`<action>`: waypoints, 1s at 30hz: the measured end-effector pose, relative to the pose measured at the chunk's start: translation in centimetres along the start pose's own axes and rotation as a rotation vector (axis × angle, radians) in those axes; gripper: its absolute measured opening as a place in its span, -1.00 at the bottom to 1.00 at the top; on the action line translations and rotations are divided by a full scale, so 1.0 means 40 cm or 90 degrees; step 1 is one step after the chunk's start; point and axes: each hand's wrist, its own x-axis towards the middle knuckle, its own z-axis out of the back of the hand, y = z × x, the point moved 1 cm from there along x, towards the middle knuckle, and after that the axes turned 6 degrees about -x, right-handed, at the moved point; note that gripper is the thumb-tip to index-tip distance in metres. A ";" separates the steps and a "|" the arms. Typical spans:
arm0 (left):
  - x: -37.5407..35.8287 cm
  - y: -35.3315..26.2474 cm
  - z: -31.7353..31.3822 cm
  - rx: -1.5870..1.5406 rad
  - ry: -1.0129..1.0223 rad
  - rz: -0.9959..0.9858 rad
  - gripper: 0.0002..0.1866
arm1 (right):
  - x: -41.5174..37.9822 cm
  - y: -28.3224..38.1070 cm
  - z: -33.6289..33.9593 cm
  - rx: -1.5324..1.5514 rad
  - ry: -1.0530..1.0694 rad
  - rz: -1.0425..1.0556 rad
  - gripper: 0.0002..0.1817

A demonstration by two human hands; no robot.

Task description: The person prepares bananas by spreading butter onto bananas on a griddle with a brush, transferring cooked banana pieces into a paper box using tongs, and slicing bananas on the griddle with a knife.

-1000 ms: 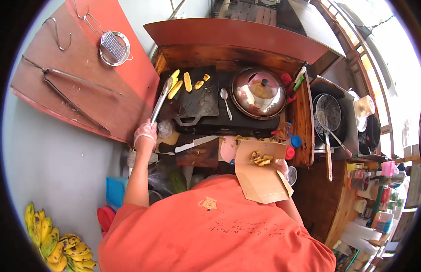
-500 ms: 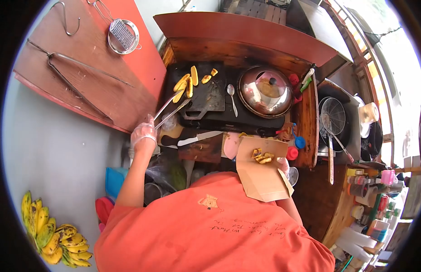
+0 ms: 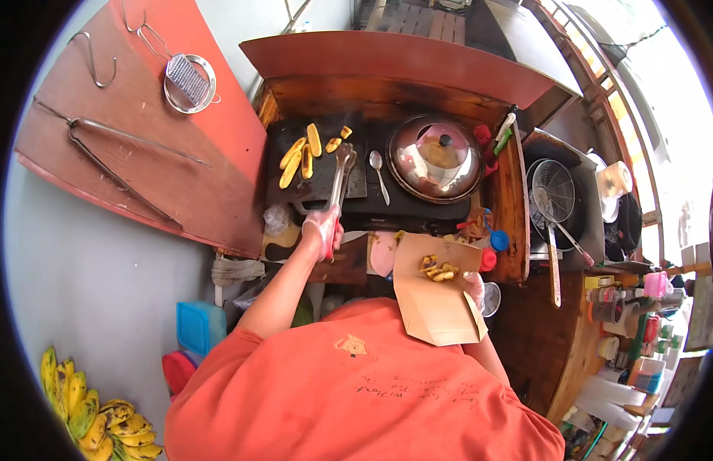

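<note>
long silver metal tongs [image 3: 340,175] got swung off the flat yellow banana slices [image 3: 314,139] toward two small browned bits [image 3: 333,144] | clasped by clear-gloved left hand [image 3: 321,229] | open brown cardboard box [image 3: 437,311] gripped by right hand [image 3: 474,286], browned pieces [image 3: 446,273] boxed | four slices, both bits left on black griddle [image 3: 356,183]

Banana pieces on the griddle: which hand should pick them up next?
Probably left: the left hand holds the metal tongs over the griddle, near the banana pieces, while the right hand holds the cardboard box.

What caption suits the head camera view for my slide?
Left hand, tongs over the griddle; right hand, an open box holding banana pieces.
</note>
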 end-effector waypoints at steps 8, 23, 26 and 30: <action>0.163 -0.055 -0.094 -0.052 -0.064 -0.019 -0.62 | -0.025 -0.004 0.069 -0.023 -0.045 0.031 -0.36; -0.262 -0.110 0.057 0.630 -0.089 -0.392 -0.66 | 0.231 0.050 0.024 -0.193 -0.209 0.056 -0.38; -0.359 -0.120 0.068 0.807 -0.087 -0.450 -0.61 | 0.257 0.065 -0.049 -0.154 -0.132 0.021 -0.44; -0.398 -0.122 0.036 1.095 -0.110 -0.522 -0.44 | 0.319 0.065 -0.085 -0.118 -0.055 0.060 -0.51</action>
